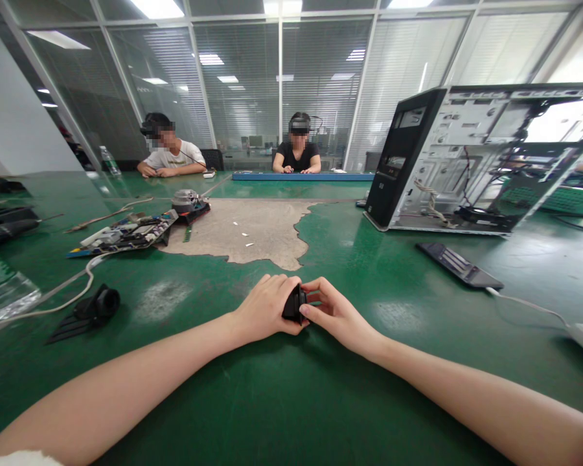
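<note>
Between my two hands, just above the green table (252, 401), is a small black plastic part (294, 305) whose exact kind I cannot make out. My left hand (265, 307) wraps round its left side, palm down, and hides much of it. From the right, my right hand (333, 314) pinches its edge between thumb and fingers. Off to the left lies a black bracket-like piece (94, 310) with a ring at one end. A flat dark panel (459, 264) rests on the table to the right.
An opened computer case (412, 162) stands at right. A circuit board (126, 233) and a metal-topped component (190, 202) lie at left, beside a bare worn patch (252, 226). A plastic bottle (4, 285) and a white cable (85, 285) are at far left. Two people sit across the table.
</note>
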The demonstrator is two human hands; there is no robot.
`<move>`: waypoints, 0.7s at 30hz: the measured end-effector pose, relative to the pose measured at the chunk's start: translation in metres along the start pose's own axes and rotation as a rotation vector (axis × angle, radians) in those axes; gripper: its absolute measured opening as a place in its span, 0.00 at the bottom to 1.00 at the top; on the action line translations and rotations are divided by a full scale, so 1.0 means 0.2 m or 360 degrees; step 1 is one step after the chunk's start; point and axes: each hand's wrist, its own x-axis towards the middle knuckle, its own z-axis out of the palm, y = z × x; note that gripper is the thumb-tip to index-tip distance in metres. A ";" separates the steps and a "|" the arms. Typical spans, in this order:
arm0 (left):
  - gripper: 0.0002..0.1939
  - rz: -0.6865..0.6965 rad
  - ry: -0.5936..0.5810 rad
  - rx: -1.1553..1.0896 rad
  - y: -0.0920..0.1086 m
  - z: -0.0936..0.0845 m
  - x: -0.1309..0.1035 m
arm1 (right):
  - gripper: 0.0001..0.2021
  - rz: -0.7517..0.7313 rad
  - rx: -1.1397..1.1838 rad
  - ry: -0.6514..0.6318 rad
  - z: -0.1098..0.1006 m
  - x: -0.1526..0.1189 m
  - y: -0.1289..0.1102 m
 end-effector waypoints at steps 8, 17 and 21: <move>0.26 -0.0002 0.0006 0.0003 0.00 0.00 0.00 | 0.09 -0.0039 0.0087 0.0035 0.00 0.00 -0.01; 0.26 -0.0024 0.0013 0.0007 0.01 0.00 0.00 | 0.12 0.0015 0.0135 -0.0071 -0.01 0.00 -0.01; 0.28 -0.0041 0.0025 -0.0043 0.01 -0.01 0.00 | 0.14 -0.0009 0.0177 -0.0083 -0.01 0.00 -0.01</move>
